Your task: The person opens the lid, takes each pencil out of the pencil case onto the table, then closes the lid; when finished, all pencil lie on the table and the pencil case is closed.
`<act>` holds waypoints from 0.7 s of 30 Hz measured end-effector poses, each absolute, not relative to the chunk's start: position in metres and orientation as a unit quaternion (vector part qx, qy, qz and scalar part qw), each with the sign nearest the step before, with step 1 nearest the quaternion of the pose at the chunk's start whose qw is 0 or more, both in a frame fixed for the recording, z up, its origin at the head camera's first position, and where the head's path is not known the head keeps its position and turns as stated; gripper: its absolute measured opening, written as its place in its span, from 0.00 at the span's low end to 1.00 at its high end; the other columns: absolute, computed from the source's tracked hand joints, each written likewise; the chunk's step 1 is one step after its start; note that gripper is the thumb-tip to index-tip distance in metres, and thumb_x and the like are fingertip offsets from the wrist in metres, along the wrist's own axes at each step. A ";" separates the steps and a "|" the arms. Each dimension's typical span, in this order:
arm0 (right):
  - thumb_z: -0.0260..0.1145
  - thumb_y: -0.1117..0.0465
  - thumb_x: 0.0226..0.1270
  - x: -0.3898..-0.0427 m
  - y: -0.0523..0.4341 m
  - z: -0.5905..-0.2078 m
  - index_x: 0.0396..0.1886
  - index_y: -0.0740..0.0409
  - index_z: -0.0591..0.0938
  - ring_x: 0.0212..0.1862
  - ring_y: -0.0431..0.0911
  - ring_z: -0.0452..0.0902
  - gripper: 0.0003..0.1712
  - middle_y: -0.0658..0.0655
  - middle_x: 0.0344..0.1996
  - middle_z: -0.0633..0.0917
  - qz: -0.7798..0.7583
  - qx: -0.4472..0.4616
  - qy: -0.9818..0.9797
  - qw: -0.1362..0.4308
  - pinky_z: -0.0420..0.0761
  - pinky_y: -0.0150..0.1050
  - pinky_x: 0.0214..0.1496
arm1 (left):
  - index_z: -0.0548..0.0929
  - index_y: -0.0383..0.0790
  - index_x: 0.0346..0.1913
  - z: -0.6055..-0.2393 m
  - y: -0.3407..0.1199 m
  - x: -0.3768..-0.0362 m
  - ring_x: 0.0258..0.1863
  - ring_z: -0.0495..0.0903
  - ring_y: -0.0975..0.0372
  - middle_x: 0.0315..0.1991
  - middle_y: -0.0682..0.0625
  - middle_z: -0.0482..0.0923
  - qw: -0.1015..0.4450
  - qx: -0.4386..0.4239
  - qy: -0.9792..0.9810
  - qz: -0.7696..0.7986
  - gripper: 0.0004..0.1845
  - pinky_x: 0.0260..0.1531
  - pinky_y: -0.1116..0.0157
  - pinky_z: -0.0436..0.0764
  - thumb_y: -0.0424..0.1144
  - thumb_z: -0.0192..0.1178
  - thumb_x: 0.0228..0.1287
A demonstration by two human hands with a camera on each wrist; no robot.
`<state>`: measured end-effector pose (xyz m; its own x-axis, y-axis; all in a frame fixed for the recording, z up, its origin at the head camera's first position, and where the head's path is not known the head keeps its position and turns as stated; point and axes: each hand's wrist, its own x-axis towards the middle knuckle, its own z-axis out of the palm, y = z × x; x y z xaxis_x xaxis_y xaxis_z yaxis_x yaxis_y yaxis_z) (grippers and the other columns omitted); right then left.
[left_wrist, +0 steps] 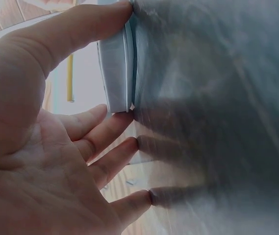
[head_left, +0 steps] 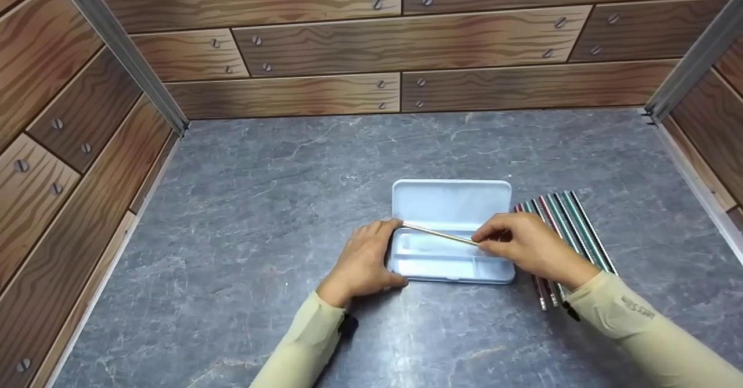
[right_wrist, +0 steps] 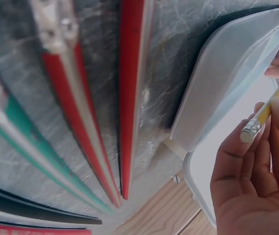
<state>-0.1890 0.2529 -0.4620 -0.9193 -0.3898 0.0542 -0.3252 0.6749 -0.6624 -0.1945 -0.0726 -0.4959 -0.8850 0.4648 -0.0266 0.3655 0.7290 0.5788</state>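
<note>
An open pale blue pencil case (head_left: 451, 232) lies mid-table (head_left: 244, 214), lid back. The right hand (head_left: 525, 247) partly hides the row of striped pencils (head_left: 572, 225) beside it. The left hand (head_left: 363, 260) braces the case's left end, fingers relaxed. The right pinches a yellow pencil (head_left: 439, 234) over the tray, its tip hidden.
</note>
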 end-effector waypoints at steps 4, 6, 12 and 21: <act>0.80 0.63 0.71 -0.186 0.259 -0.460 0.46 0.51 0.96 0.42 0.33 0.84 0.07 0.50 0.41 0.95 -0.372 -0.176 0.910 0.041 0.86 0.29 0.47 | 0.70 0.40 0.83 -0.496 -0.073 -0.195 0.74 0.76 0.43 0.74 0.41 0.78 0.081 0.226 0.926 0.291 0.56 0.83 0.43 0.71 0.43 0.88 0.51; 0.80 0.64 0.70 -0.184 0.264 -0.458 0.46 0.52 0.96 0.41 0.32 0.85 0.07 0.52 0.41 0.95 -0.381 -0.164 0.909 0.039 0.86 0.28 0.46 | 0.70 0.40 0.83 -0.496 -0.073 -0.195 0.75 0.76 0.43 0.75 0.40 0.78 0.080 0.227 0.926 0.292 0.56 0.83 0.43 0.70 0.43 0.88 0.51; 0.80 0.66 0.69 -0.174 0.284 -0.453 0.47 0.57 0.96 0.39 0.30 0.85 0.09 0.57 0.41 0.96 -0.395 -0.120 0.911 0.014 0.87 0.26 0.43 | 0.70 0.40 0.83 -0.496 -0.073 -0.195 0.77 0.74 0.42 0.75 0.40 0.77 0.082 0.225 0.925 0.296 0.56 0.84 0.42 0.69 0.43 0.88 0.51; 0.78 0.66 0.73 -0.158 0.330 -0.447 0.55 0.65 0.93 0.35 0.32 0.86 0.14 0.44 0.37 0.94 -0.429 -0.034 0.903 -0.027 0.87 0.29 0.35 | 0.71 0.39 0.82 -0.499 -0.072 -0.194 0.76 0.75 0.43 0.74 0.40 0.78 0.077 0.229 0.924 0.297 0.56 0.83 0.43 0.70 0.43 0.88 0.51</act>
